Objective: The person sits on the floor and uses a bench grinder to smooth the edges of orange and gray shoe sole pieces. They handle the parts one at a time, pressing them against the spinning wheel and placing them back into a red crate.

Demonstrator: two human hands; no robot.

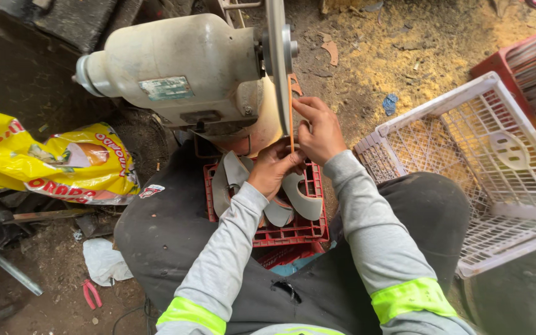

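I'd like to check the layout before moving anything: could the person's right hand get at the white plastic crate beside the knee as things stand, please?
Probably yes. The white plastic crate lies open-topped just beyond the right knee, nothing between; but the right hand is busy pinching a thin orange strip at the grinding wheel.

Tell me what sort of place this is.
Probably a small, rough workshop: a bench grinder with a spinning wheel, sawdust on a dirt floor, and a red crate of cut curved pieces.
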